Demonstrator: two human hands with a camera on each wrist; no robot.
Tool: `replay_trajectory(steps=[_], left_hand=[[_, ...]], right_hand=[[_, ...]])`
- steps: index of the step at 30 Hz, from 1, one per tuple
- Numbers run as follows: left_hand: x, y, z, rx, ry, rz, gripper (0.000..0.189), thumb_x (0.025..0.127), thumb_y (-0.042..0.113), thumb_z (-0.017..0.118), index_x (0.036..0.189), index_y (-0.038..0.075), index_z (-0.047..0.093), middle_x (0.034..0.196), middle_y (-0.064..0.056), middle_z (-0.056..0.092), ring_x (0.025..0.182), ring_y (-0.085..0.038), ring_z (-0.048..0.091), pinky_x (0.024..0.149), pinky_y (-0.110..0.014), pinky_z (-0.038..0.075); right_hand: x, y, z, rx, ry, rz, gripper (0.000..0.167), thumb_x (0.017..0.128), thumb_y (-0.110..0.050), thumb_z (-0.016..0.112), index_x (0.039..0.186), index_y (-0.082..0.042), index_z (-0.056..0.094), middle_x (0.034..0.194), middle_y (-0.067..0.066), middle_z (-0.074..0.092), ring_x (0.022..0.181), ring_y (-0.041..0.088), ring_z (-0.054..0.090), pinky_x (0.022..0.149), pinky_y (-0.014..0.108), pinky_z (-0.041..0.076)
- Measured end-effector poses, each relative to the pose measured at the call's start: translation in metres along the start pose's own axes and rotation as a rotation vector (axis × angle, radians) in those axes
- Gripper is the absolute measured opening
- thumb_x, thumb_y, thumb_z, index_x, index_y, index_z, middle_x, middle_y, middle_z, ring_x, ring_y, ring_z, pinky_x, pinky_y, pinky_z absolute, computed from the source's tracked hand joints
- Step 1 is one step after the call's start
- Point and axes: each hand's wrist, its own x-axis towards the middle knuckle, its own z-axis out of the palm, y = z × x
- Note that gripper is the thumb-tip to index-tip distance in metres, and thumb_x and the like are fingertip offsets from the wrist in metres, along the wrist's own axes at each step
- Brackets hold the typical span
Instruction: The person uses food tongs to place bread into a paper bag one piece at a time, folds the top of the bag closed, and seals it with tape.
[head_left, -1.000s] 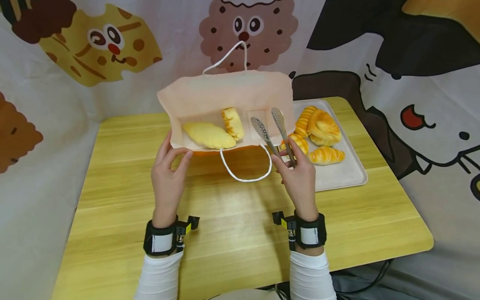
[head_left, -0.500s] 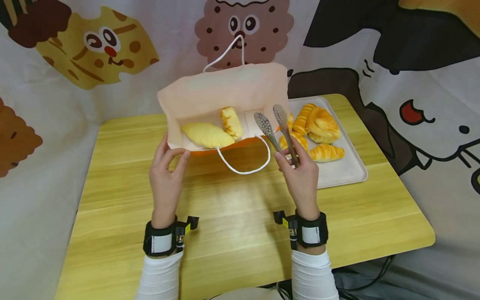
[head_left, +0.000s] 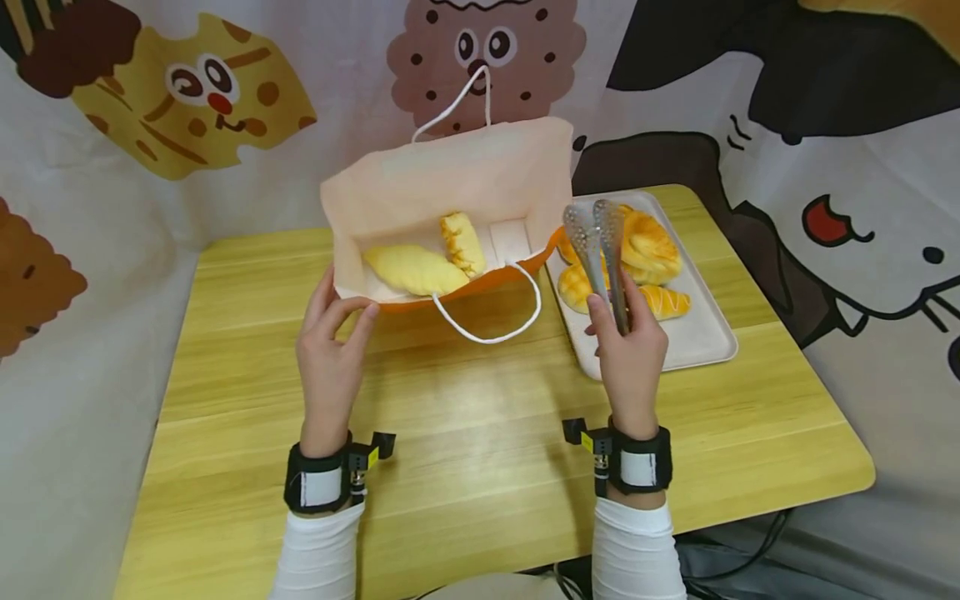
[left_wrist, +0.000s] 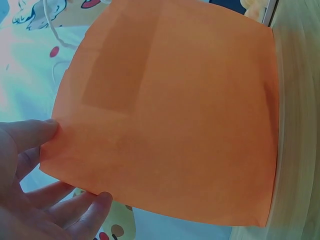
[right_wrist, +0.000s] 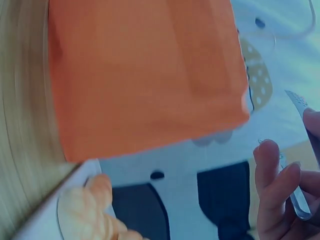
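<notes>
A paper bag [head_left: 442, 179], orange outside and pale inside, stands with its mouth tilted towards me in the head view. My left hand [head_left: 332, 367] grips its near left corner, thumb and fingers at the edge. Inside lie a long pale-yellow bread [head_left: 412, 268] and a browned yellow cake block [head_left: 462, 243]. My right hand [head_left: 633, 358] holds metal tongs [head_left: 587, 250] with perforated ends, apart from the bag. From above, the tongs overlap the breads on a pale tray [head_left: 693, 340]; contact cannot be told. In the right wrist view the fingers curl around the tongs [right_wrist: 300, 202].
On the tray lie a round golden bun [head_left: 654, 250], a white-striped bread [head_left: 670, 302] and a scored bun [head_left: 574, 287]. A white rope handle [head_left: 491, 340] hangs over the bag's near side. A printed cloth [head_left: 247, 192] rises behind the wooden table [head_left: 465, 467].
My right hand has moved right with the tongs, from the bag's right edge to over the tray. The bag's right side has shifted slightly back and left. My left hand keeps its grip.
</notes>
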Motion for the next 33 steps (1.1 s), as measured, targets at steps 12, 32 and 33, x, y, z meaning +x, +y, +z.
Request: replay_trajectory(steps=[12, 32, 33], left_hand=[[-0.003, 0.002, -0.001, 0.101, -0.027, 0.011, 0.013, 0.08, 0.006, 0.066, 0.085, -0.005, 0.065, 0.134, -0.011, 0.041, 0.122, -0.022, 0.04, 0.09, -0.037, 0.042], [-0.004, 0.008, 0.001, 0.086, -0.019, 0.012, 0.013, 0.081, 0.004, 0.064, 0.088, -0.007, 0.063, 0.134, -0.013, 0.042, 0.12, -0.024, 0.042, 0.093, -0.029, 0.039], [-0.004, 0.008, 0.001, 0.086, -0.02, 0.013, 0.014, 0.081, 0.004, 0.064, 0.088, -0.007, 0.063, 0.134, -0.013, 0.042, 0.12, -0.024, 0.042, 0.093, -0.03, 0.039]], right_hand=[[0.009, 0.049, -0.033, 0.011, 0.118, 0.152, 0.046, 0.084, -0.036, 0.06, 0.125, -0.021, 0.052, 0.094, 0.005, 0.062, 0.055, 0.015, 0.056, 0.037, 0.019, 0.038], [0.027, 0.108, -0.065, -0.032, 0.166, 0.396, 0.049, 0.082, -0.049, 0.056, 0.125, -0.026, 0.052, 0.1, 0.0, 0.06, 0.06, 0.015, 0.058, 0.038, 0.02, 0.039], [0.029, 0.11, -0.067, -0.034, 0.167, 0.4, 0.048, 0.082, -0.049, 0.056, 0.125, -0.027, 0.052, 0.101, 0.0, 0.06, 0.059, 0.016, 0.058, 0.037, 0.02, 0.039]])
